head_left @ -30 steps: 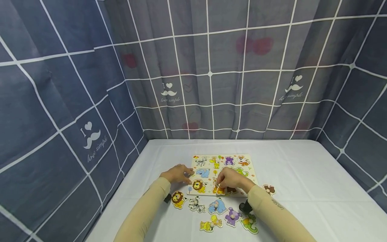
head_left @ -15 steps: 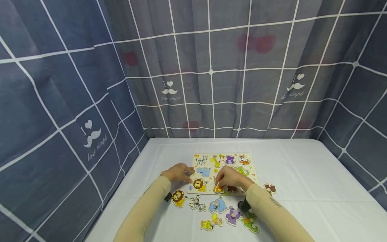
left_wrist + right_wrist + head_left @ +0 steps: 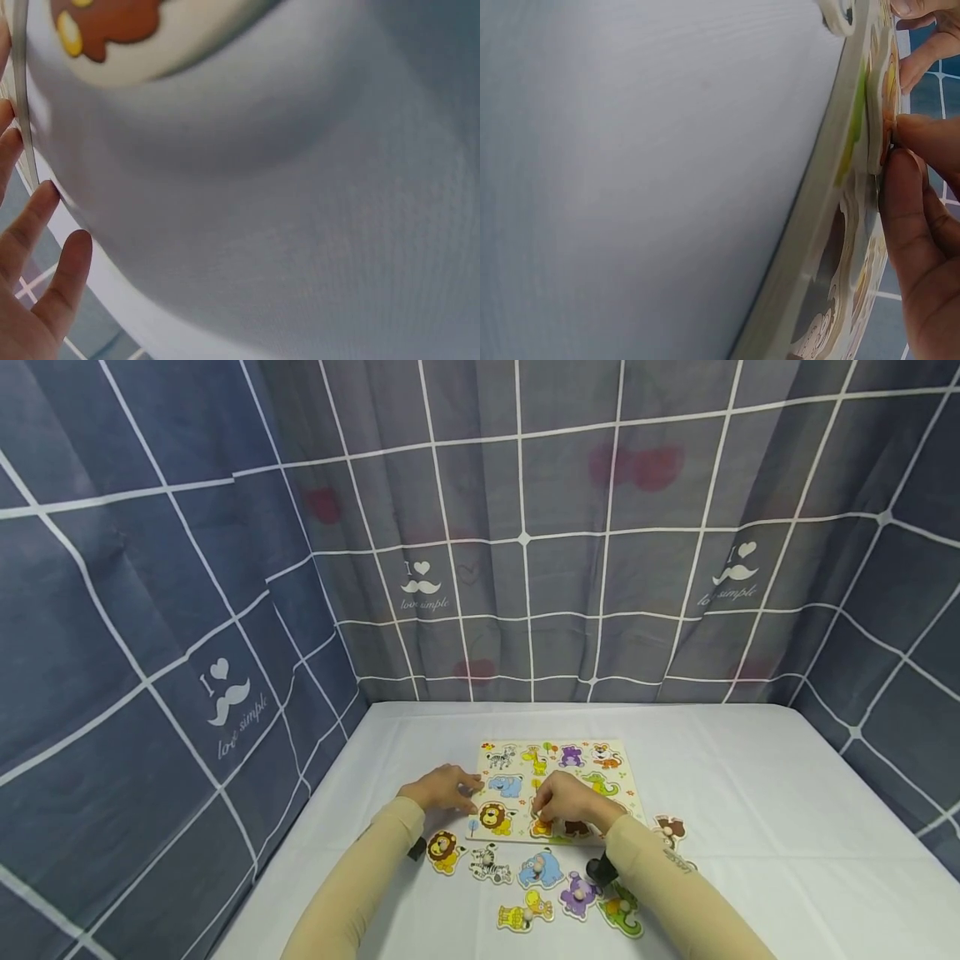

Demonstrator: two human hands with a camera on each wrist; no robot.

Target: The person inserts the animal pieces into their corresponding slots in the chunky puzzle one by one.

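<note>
A wooden animal peg puzzle board lies on the white table. My left hand rests at its left edge with fingers spread, touching the side; in the left wrist view the fingers are loosely extended. My right hand is over the front middle of the board. Thumb and fingertips pinch the orange animal puzzle piece at its top. That piece lies close over the board's surface, beside a dark brown recess picture. Its small knob is hidden by my fingers.
Loose pieces lie in front of the board: a lion, zebra, blue elephant, giraffe, purple animal and green one. A brown piece is at the right. A grid-patterned curtain surrounds the table.
My right hand has shifted very slightly left with the orange animal puzzle piece, over the same spot of the board. The left hand stays at the board's edge.
</note>
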